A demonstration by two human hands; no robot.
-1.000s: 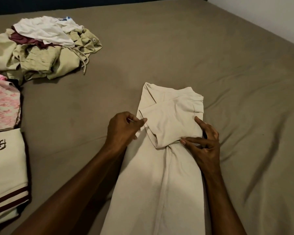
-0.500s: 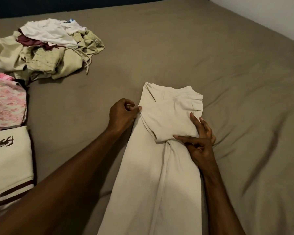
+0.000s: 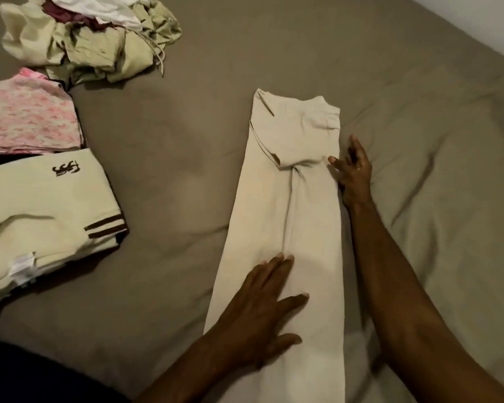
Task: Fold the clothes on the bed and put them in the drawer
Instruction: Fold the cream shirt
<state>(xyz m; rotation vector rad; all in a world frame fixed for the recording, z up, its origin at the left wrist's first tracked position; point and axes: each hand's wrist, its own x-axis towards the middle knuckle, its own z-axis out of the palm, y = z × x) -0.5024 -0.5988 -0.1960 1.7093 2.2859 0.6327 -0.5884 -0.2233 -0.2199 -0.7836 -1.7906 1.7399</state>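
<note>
Dim, warm indoor light; soft shadows, slight motion blur, wide-angle bending at edges.

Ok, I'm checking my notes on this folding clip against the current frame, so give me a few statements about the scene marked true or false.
1. The left hand lies flat with straight fingers on the beige shirt. True.
2. The right hand pinches a sleeve and lifts it off the bed. False: it rests at the shirt's right edge with fingers extended, lifting nothing.
3. A folded cream shirt with brown stripes lies to the left of the beige shirt. True.
4. The pink patterned garment lies on top of the beige shirt. False: it lies apart, far to the left, beyond the striped one.
5. The unfolded pile sits at the far left of the bed. True.
</note>
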